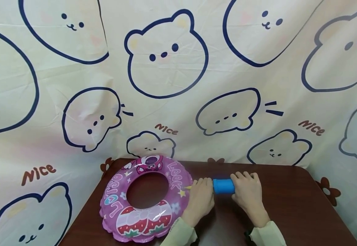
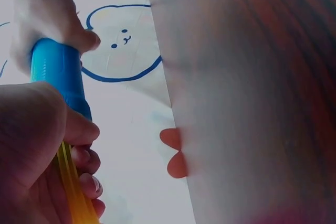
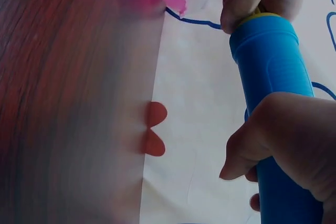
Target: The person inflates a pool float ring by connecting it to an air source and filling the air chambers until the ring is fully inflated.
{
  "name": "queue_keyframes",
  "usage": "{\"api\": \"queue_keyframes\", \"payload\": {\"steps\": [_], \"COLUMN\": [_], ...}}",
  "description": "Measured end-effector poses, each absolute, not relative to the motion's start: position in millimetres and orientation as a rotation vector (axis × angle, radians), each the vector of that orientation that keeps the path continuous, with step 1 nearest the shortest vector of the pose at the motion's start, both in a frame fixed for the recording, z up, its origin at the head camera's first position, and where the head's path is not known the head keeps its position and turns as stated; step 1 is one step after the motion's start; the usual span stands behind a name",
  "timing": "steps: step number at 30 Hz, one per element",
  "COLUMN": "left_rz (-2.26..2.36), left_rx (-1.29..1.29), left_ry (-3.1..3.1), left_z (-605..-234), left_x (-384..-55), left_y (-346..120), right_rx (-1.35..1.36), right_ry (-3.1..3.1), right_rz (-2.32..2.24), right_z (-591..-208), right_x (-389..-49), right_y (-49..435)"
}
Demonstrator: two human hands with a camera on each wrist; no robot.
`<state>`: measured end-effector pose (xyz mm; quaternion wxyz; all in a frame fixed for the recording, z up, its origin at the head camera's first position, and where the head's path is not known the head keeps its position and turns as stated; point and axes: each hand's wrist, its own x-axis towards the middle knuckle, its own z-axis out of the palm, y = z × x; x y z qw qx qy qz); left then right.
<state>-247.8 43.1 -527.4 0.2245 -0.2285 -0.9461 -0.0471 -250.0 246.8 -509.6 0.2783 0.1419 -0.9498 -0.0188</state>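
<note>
A blue hand pump with a yellow end is held level above the table, between both hands. My left hand grips the yellow part, fingers curled round it close to the blue barrel. Wrapped round the other end of the blue barrel is my right hand. The pump's yellow tip sticks out left of the left hand and overlaps the right side of a purple inflatable swim ring. The ring looks puffed up, printed with strawberries, lettering and a pink bear.
The dark brown wooden table extends right of the hands. A cream cloth with bear outlines hangs behind the table and at both sides.
</note>
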Motion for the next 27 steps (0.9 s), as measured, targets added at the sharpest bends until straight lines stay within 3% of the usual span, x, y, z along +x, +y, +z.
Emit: {"api": "queue_keyframes", "payload": {"steps": [17, 27], "left_rz": [-0.204, -0.101], "left_rx": [-0.638, -0.616], "left_ry": [-2.627, -2.629], "left_z": [-526.4, -528.8], "left_x": [-254.2, -253.8], "left_y": [31.9, 35.6], "right_rx": [0.308, 0.309], "right_ry": [-2.468, -2.581], "right_rz": [0.101, 0.03], "right_z": [-495.0, -500.0], "right_x": [-248.7, -249.3], "right_y": [326.1, 296.5]}}
